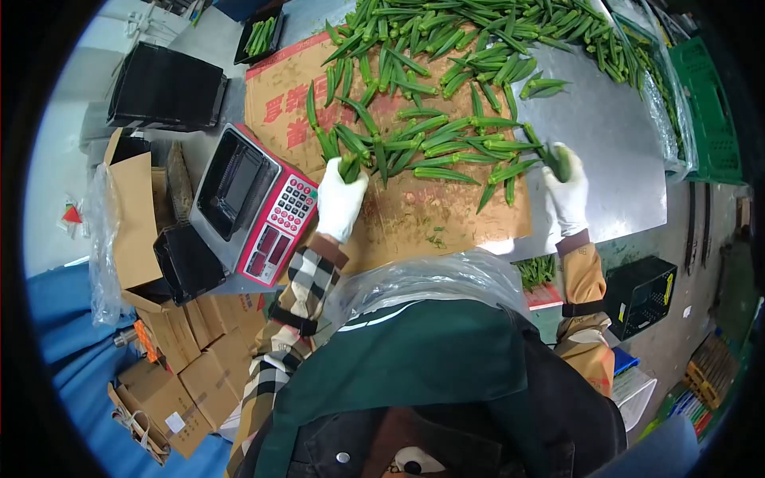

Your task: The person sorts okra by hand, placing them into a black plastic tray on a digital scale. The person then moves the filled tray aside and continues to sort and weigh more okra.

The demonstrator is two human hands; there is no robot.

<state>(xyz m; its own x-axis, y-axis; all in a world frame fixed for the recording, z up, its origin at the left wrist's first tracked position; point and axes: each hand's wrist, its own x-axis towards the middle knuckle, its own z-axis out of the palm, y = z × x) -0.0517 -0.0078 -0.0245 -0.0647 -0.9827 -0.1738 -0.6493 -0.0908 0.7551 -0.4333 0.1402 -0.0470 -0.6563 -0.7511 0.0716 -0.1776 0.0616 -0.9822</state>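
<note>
Left hand (pixel 341 201): you clamp a small bunch (pixel 349 166) of okra, near the scale (pixel 275 227).
Right hand (pixel 567 191): closed around a pod (pixel 558 159) at the pile's edge.
Done: little, I judge; the tray (pixel 235 183) looks empty.
Left: the pile (pixel 446 80) lies loose across the cardboard (pixel 414 215).

okra bunch (pixel 349 166): green, standing upright in left hand (pixel 341 203) | pods (pixel 558 159): green, sitting gripped in right hand (pixel 567 195) | loose okra (pixel 446 135): lying scattered flat across cardboard (pixel 414 219)

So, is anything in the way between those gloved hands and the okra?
Nothing visible. The left hand already grips a bunch of okra, the right hand holds okra pods, and the loose pile lies right before them on the cardboard.
</note>
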